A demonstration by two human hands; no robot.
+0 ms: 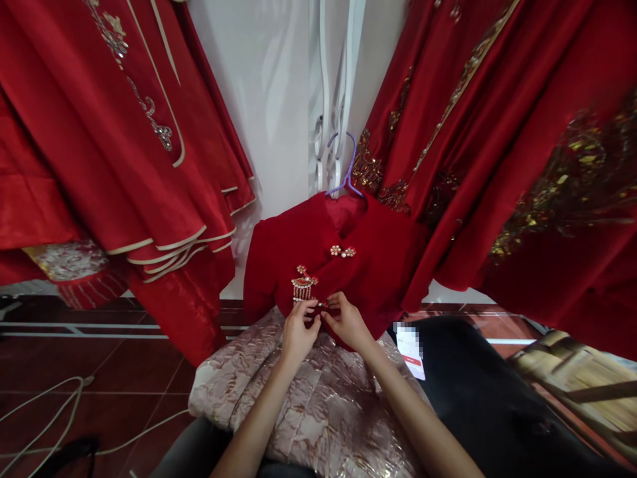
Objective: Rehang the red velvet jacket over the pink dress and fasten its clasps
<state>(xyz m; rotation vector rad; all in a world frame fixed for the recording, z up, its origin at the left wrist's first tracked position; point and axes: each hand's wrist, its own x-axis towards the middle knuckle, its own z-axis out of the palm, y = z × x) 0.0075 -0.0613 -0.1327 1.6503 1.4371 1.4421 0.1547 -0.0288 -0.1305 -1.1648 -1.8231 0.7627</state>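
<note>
A red jacket (383, 265) hangs from a purple hanger (347, 178), its lower part resting near a shiny pinkish quilted cloth (338, 405). Jewelled flower clasps (343, 251) join its front below the collar, and a fan-shaped brooch with tassels (302, 284) is on the left of the chest. Lower down, my left hand (300, 328) and my right hand (346, 321) meet at the front opening. Both pinch the two halves of a lower jewelled clasp (322, 305), thumbs and fingertips bent together. Fingers partly hide the clasp, so whether it is joined cannot be seen.
Red embroidered garments (189, 166) hang at the left, and more with gold trim (462, 133) at the right. A phone (411, 355) with a lit screen lies on a black surface (462, 392). A pale cable (74, 398) curls over the tiled floor.
</note>
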